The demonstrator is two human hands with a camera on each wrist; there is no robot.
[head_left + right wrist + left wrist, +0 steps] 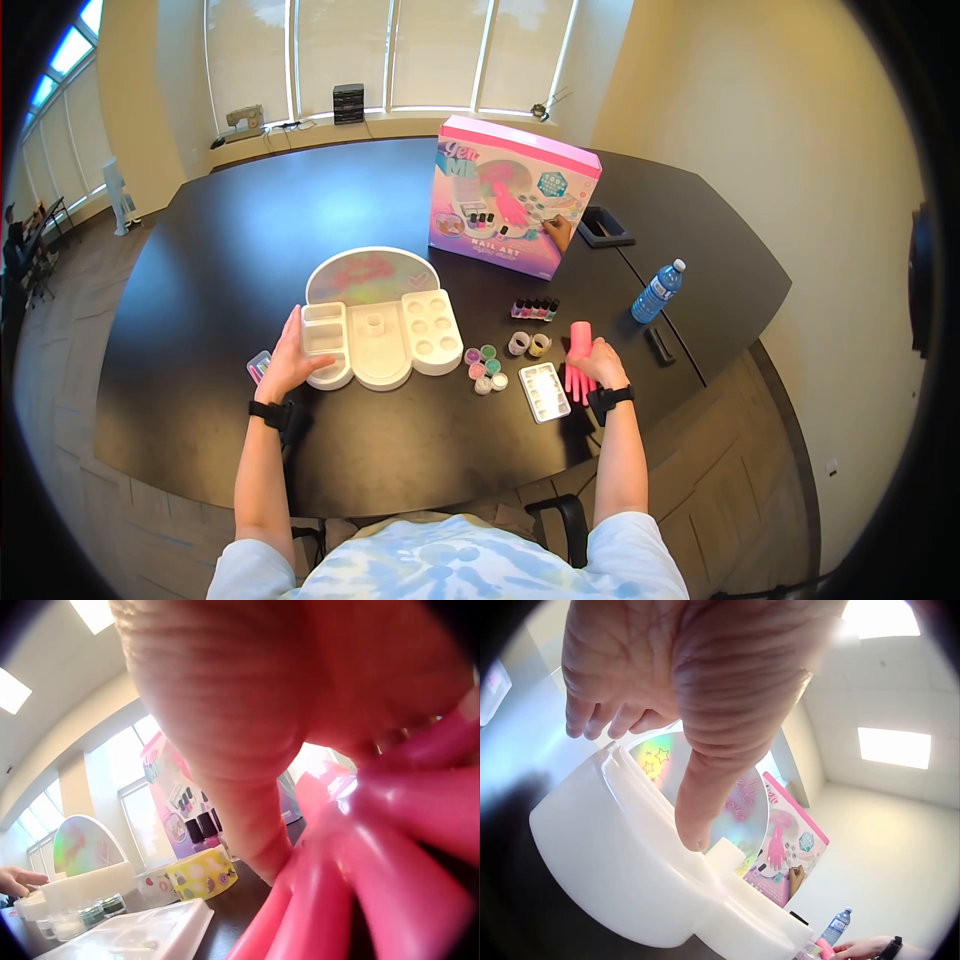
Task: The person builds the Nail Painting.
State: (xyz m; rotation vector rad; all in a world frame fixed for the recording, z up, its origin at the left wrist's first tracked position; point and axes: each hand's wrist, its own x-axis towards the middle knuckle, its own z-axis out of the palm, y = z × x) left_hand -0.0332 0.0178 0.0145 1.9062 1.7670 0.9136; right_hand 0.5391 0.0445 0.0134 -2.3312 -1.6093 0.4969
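Head view: left hand (pixel 288 355) at the left end of a white tray (pixel 378 350), thumb over the near compartment, fingers along the outer side. Spread wide in the left wrist view, with no closed grip evident; firmness of contact not discernible. Likely fault: skidding or pivoting of the tray on the dark table (pixel 440 460), from a push at one end only. Possible consequence: right lobe driven into the small pots (pixel 492 368) just beside. Further risk, on lifting from that end: tipping, with added height from the upright back panel (pixel 372 277).

Right hand (pixel 604 364) over a pink model hand (pixel 580 335), right of centre on the table, cuff facing away, moulded fingers toward the person. Thumb against one side in the right wrist view, grip apparently closed across the model, far fingers partly hidden. Probable fault: slipping or rolling, from smooth, glossy curves. Exposed to a leftward sweep: pale shallow case (pixel 545 392), just beside the model; yellow patterned roll (pixel 540 345) beyond. Less exposed: upright polish bottles (pixel 535 310), liable to topple from a knock.
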